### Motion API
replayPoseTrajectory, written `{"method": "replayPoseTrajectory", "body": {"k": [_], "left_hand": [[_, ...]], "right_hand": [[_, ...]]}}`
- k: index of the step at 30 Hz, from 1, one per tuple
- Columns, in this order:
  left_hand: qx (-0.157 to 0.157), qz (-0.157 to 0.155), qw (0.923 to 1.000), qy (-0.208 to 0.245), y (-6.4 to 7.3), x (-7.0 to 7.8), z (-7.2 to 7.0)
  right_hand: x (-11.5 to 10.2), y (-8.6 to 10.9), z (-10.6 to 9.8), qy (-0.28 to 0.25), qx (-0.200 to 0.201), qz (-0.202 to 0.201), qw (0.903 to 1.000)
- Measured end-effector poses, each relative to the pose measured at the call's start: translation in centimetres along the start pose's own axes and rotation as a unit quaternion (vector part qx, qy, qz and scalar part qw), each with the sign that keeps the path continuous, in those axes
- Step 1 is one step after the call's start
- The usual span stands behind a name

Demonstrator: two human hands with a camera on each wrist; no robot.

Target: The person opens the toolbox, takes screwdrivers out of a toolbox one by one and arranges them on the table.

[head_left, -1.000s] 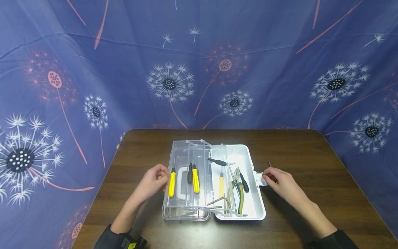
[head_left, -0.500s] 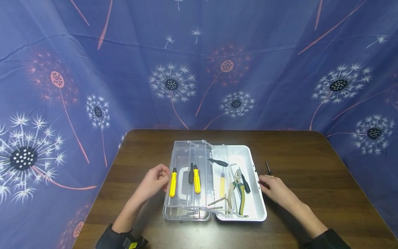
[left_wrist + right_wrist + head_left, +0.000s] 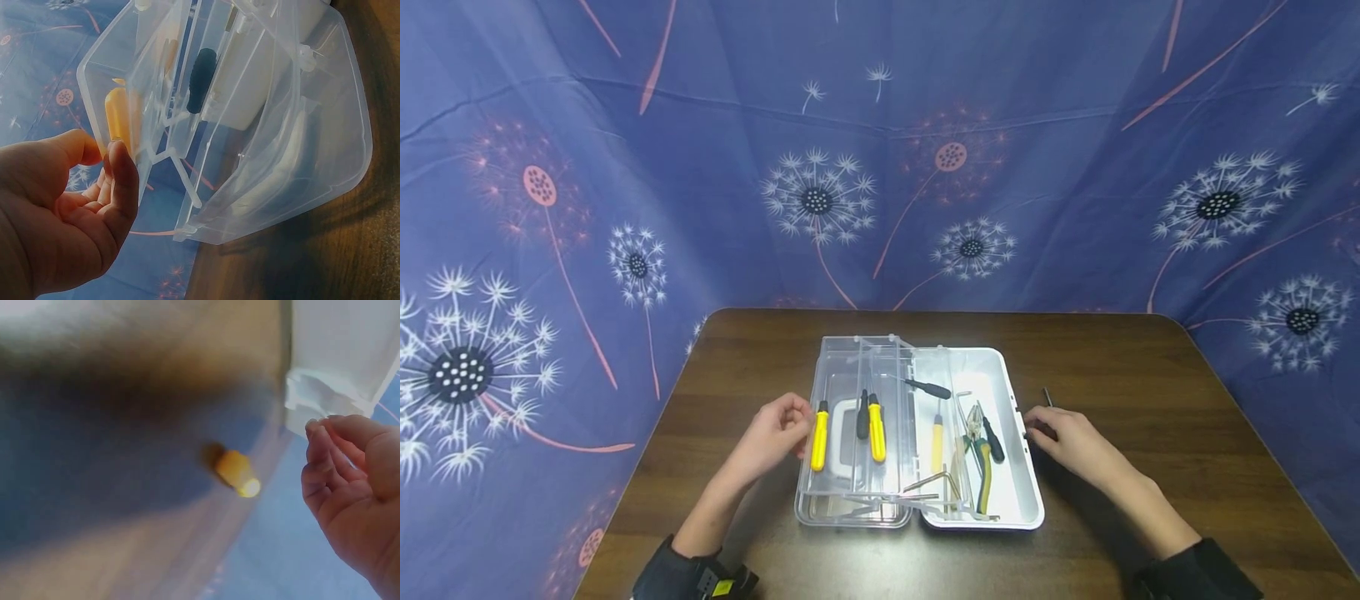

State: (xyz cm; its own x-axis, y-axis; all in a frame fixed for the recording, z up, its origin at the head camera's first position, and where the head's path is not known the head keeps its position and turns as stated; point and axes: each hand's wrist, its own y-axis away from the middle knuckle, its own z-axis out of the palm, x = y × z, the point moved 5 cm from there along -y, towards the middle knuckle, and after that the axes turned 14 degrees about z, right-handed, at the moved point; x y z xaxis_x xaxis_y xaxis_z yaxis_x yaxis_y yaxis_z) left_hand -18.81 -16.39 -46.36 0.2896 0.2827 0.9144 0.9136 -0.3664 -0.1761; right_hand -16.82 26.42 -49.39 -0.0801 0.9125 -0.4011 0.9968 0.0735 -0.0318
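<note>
An opened toolbox lies with its white base (image 3: 1019, 492) on the right and its clear lid (image 3: 891, 523) on the left. Above the lid, clear trays (image 3: 842, 487) are spread out on hinged arms. My left hand (image 3: 775, 433) pinches the outer tray's left edge between thumb and fingers, beside a yellow-handled screwdriver (image 3: 819, 437). At the base's right side is my right hand (image 3: 1075, 437); in the right wrist view its thumb and fingertips pinch the lower edge of a white latch (image 3: 322, 394). The head view mostly hides that latch behind the fingers.
Another yellow screwdriver (image 3: 877, 429) and a black-handled one (image 3: 862, 417) lie in the trays. Pliers (image 3: 983, 475), a black-handled screwdriver (image 3: 993, 442) and hex keys (image 3: 951, 492) show in the base area. Right of the box, a yellow-handled screwdriver (image 3: 236, 472) lies on the wooden table (image 3: 1120, 367).
My right hand has moved left, closer to the base, then slightly upward. The latch that stuck out sideways no longer shows that way in the head view. My left hand stays at the tray.
</note>
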Motion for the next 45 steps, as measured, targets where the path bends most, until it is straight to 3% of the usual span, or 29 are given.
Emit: {"method": "replayPoseTrajectory", "body": {"k": [7, 12, 17, 25, 31, 35, 40, 45], "left_hand": [[-0.011, 0.004, 0.9998, 0.015, 0.0, 0.2, -0.3], [-0.025, 0.000, 0.9991, 0.035, 0.2, 0.3, -0.8], [-0.047, 0.009, 0.9979, 0.042, 0.5, 0.2, -0.9], [-0.091, 0.008, 0.9940, 0.061, 1.1, 0.0, -0.5], [-0.101, 0.015, 0.9928, 0.063, 1.2, 0.0, -0.5], [-0.095, 0.013, 0.9934, 0.061, 1.2, 0.1, -0.7], [-0.093, 0.014, 0.9932, 0.069, 1.1, -0.1, -0.6], [-0.091, 0.015, 0.9929, 0.075, 1.3, -0.2, -0.3]], "right_hand": [[-1.6, -1.4, -3.6, 0.015, 0.045, 0.031, 0.9984], [-5.2, -2.9, -4.7, 0.007, 0.048, 0.016, 0.9987], [-10.1, -3.8, -4.4, 0.007, 0.046, -0.049, 0.9977], [-16.9, -4.0, -3.4, 0.020, 0.027, -0.153, 0.9877], [-22.7, -4.2, -2.2, 0.010, -0.042, -0.238, 0.9703], [-26.3, -4.3, -0.9, 0.006, -0.084, -0.273, 0.9582], [-29.3, -4.3, 0.7, 0.016, -0.105, -0.310, 0.9446], [-30.5, -4.2, 2.0, 0.034, -0.111, -0.339, 0.9334]]}}
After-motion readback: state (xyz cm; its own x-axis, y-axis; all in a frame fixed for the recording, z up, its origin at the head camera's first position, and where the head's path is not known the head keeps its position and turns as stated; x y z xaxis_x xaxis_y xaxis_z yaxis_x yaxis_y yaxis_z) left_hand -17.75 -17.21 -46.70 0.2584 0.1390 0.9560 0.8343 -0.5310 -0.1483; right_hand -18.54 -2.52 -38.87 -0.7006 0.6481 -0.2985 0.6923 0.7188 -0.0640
